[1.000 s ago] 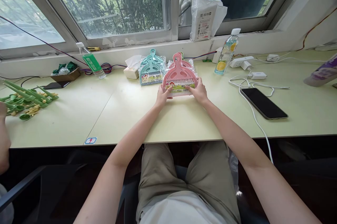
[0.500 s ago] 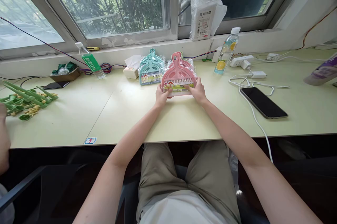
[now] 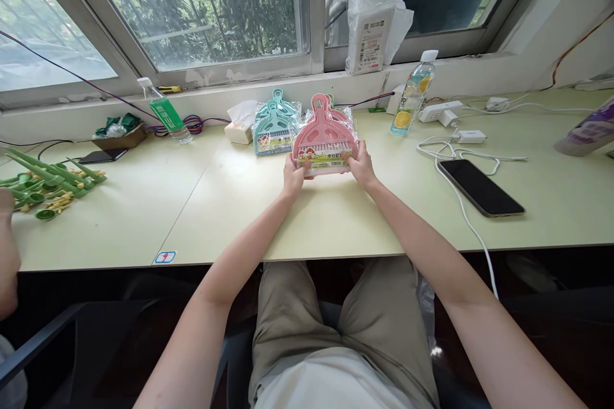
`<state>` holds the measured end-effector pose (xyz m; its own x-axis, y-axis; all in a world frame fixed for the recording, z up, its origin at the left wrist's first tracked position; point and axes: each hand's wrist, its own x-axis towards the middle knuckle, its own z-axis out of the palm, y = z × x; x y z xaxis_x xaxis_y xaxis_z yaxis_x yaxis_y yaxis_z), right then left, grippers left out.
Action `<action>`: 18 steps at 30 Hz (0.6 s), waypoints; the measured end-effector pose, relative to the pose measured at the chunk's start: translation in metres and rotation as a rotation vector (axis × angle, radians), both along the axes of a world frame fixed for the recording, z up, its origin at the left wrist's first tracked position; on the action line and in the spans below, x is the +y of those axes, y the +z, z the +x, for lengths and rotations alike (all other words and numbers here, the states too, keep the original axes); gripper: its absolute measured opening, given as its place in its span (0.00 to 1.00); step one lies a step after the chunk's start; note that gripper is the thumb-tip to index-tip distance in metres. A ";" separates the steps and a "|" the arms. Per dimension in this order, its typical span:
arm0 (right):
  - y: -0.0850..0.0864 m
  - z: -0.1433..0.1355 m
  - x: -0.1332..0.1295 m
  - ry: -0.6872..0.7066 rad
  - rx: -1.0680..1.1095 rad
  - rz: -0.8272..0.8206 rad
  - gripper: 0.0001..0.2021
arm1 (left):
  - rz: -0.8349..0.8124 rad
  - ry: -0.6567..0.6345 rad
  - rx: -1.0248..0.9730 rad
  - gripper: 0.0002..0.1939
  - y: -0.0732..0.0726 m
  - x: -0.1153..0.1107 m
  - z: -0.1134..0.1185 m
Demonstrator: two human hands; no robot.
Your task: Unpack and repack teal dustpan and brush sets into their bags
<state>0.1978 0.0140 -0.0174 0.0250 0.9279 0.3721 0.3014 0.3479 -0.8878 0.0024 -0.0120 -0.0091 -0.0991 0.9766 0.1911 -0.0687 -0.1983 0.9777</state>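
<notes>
My left hand (image 3: 294,176) and right hand (image 3: 361,164) grasp both lower sides of the pink dustpan set (image 3: 325,137), plastic-wrapped, at the desk's (image 3: 230,217) middle, beside the teal sets (image 3: 277,126). I see white bristles above a colourful label (image 3: 327,155) bearing red mushrooms, Chinese characters and a barcode, too small to read reliably.

Single head-worn view; looked forward and down from seated wearer's eye level. Lap (image 3: 343,313) close at bottom, worktop (image 3: 230,217) mid-frame, windows (image 3: 201,6) beyond at top.
</notes>
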 end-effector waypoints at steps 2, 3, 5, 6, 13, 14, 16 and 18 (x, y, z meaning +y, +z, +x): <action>0.003 -0.001 -0.003 -0.012 0.064 -0.049 0.28 | -0.010 0.000 -0.004 0.22 0.001 0.000 0.000; 0.005 -0.002 -0.004 -0.012 0.091 -0.067 0.28 | -0.017 0.002 -0.004 0.22 0.001 -0.001 0.000; 0.007 -0.002 -0.006 -0.003 0.119 -0.078 0.27 | -0.027 0.004 -0.004 0.22 0.003 -0.002 0.001; 0.008 -0.001 -0.006 -0.003 0.125 -0.078 0.27 | -0.027 0.003 -0.006 0.23 0.004 -0.002 0.001; 0.011 -0.001 -0.007 -0.021 0.138 -0.076 0.25 | -0.004 -0.029 -0.057 0.20 0.007 -0.005 -0.002; 0.011 -0.001 -0.007 -0.022 0.144 -0.077 0.25 | -0.004 -0.034 -0.057 0.20 0.007 -0.005 -0.003; 0.010 -0.001 -0.007 -0.024 0.160 -0.078 0.24 | -0.004 -0.039 -0.052 0.19 0.008 -0.005 -0.005; 0.009 -0.002 -0.006 -0.025 0.171 -0.076 0.23 | -0.008 -0.037 -0.052 0.19 0.008 -0.004 -0.005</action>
